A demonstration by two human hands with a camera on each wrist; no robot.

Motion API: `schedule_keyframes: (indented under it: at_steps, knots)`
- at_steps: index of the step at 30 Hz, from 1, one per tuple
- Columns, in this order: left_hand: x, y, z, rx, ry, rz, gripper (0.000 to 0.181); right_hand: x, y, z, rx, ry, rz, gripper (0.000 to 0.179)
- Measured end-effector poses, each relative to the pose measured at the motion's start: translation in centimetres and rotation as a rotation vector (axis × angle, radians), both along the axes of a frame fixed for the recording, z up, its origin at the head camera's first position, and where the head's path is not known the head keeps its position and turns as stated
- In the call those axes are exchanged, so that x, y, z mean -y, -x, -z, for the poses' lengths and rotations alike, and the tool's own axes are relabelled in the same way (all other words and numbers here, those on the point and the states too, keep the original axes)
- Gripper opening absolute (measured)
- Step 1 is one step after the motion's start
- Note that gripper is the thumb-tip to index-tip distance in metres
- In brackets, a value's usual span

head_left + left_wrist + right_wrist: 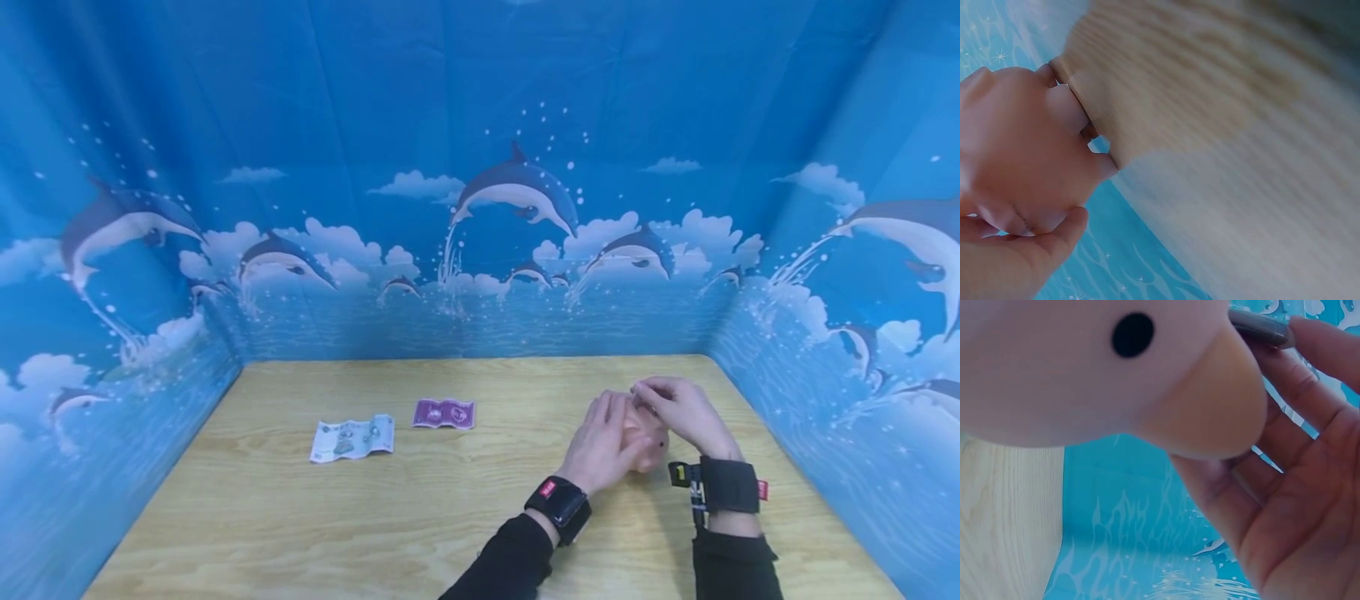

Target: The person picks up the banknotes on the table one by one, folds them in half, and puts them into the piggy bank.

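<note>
A pink piggy bank [643, 440] with a black dot eye stands at the right of the table. My left hand [600, 446] grips it from the left, with the thumb [1063, 236] against its body in the left wrist view. At the top of the pig, my right hand [684, 415] pinches a grey metal coin [1261, 329], seen edge-on, between thumb and forefinger. Close beside the coin, the pig's ear [1219, 400] partly hides the other fingers in the right wrist view. The pig also hides part of the coin.
A pale, creased banknote [352, 438] lies on the wooden table [330, 525], left of the hands. A smaller purple banknote [444, 414] lies nearer the middle. A blue dolphin-print curtain [360, 125] encloses the back and sides.
</note>
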State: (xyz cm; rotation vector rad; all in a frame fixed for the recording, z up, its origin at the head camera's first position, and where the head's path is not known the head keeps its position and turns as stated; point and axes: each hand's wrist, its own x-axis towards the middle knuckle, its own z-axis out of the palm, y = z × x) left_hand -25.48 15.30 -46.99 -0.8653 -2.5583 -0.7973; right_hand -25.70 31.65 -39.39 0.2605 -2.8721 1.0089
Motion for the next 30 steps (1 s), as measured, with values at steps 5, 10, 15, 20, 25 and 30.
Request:
schedule_keyframes:
  at_steps: [5, 10, 15, 20, 25, 30]
  knots:
    - [-0.14, -0.04, -0.03, -0.002, 0.024, -0.018, 0.062, 0.21, 0.01, 0.18, -0.018, -0.019, 0.003, 0.04]
    - [-0.18, -0.1, 0.04, -0.038, 0.073, -0.032, 0.063, 0.38, -0.06, 0.26, -0.011, -0.013, 0.006, 0.037]
    - [-0.05, -0.13, -0.18, -0.053, 0.098, -0.021, 0.063, 0.38, 0.0, 0.31, -0.015, -0.029, 0.014, 0.031]
    - [0.2, -0.14, -0.47, -0.038, 0.108, -0.023, 0.065, 0.51, 0.16, 0.22, -0.012, -0.038, 0.016, 0.029]
    - [0.23, -0.13, -0.43, -0.021, 0.118, -0.026, 0.067, 0.53, 0.14, 0.28, -0.006, -0.046, 0.011, 0.028]
    - [0.21, -0.16, -0.37, -0.042, 0.129, -0.023, 0.068, 0.41, 0.15, 0.39, 0.013, -0.051, 0.01, 0.027]
